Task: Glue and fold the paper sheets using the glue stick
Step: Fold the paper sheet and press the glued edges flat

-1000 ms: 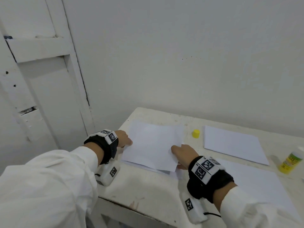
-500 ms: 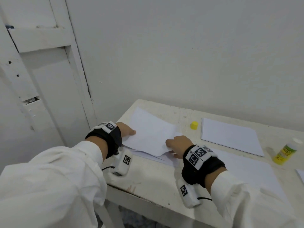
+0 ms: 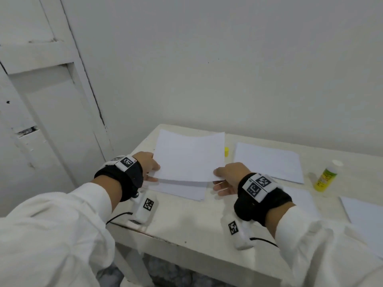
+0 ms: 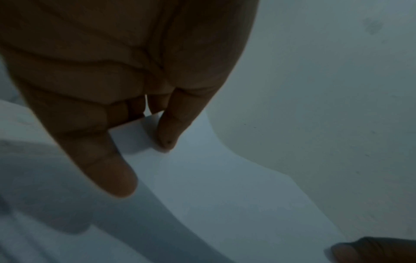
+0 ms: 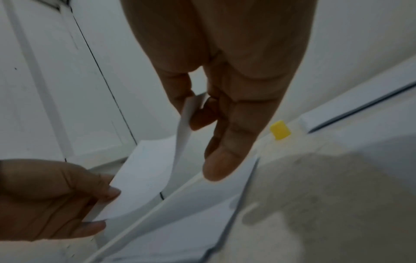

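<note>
A white paper sheet (image 3: 189, 156) is lifted off a small stack of sheets (image 3: 182, 190) near the table's left end. My left hand (image 3: 152, 168) pinches its near left corner (image 4: 139, 135), thumb over fingers. My right hand (image 3: 222, 179) pinches the near right corner (image 5: 188, 113). The sheet curves upward and tilts toward the wall. The glue stick (image 3: 325, 176), yellow-green and uncapped, stands upright at the right. Its yellow cap (image 3: 226, 151) lies behind the lifted sheet's right edge and shows in the right wrist view as the yellow cap (image 5: 280, 129).
Another pile of paper (image 3: 267, 161) lies at the back centre, and more sheets (image 3: 364, 212) lie toward the right. The white table (image 3: 186, 224) stands against a wall, with a door (image 3: 47, 112) just left of it.
Both hands have raised the top sheet from the stack; a second ago it lay nearly flat under them. The hands moved apart to its two near corners.
</note>
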The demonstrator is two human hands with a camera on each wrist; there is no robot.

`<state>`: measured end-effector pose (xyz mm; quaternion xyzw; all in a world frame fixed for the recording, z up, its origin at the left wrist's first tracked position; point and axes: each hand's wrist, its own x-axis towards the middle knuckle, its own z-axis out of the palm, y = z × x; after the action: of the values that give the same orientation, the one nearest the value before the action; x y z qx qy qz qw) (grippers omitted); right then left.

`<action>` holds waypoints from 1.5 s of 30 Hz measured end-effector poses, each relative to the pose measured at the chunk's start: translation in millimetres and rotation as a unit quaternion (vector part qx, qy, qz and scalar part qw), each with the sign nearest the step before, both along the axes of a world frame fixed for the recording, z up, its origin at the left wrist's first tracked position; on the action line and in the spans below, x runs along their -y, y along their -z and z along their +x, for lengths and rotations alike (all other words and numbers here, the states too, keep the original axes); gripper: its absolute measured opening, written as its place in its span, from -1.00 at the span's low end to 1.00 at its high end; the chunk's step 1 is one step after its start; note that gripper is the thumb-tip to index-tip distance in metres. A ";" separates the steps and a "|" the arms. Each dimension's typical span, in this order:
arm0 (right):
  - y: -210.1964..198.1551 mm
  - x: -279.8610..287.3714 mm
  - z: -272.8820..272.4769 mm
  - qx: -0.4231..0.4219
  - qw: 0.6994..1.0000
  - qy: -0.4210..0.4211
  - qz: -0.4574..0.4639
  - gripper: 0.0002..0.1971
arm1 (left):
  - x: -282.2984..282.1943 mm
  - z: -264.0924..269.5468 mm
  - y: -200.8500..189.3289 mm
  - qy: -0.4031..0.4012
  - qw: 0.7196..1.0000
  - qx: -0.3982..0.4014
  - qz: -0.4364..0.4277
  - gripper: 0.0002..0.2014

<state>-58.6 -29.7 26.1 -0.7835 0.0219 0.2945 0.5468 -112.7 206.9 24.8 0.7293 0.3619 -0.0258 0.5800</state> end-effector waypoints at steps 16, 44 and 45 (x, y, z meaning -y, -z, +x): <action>16.1 219.8 -26.2 -0.024 0.974 0.120 -0.191 -0.83 | 185.4 26.4 29.3 0.360 0.911 -0.028 0.200 -0.78; 24.8 212.3 -12.1 -0.055 0.962 0.098 -0.247 -0.87 | 184.2 39.9 38.9 0.437 0.861 -0.051 0.254 -0.78; 24.4 211.7 -12.1 -0.055 0.962 0.097 -0.247 -0.87 | 184.2 40.3 39.3 0.440 0.858 -0.053 0.260 -0.78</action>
<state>-70.7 -241.4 1.7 -0.8710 0.2004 0.2678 0.3599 -72.4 22.7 -14.5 0.9345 0.0274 -0.2216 0.2773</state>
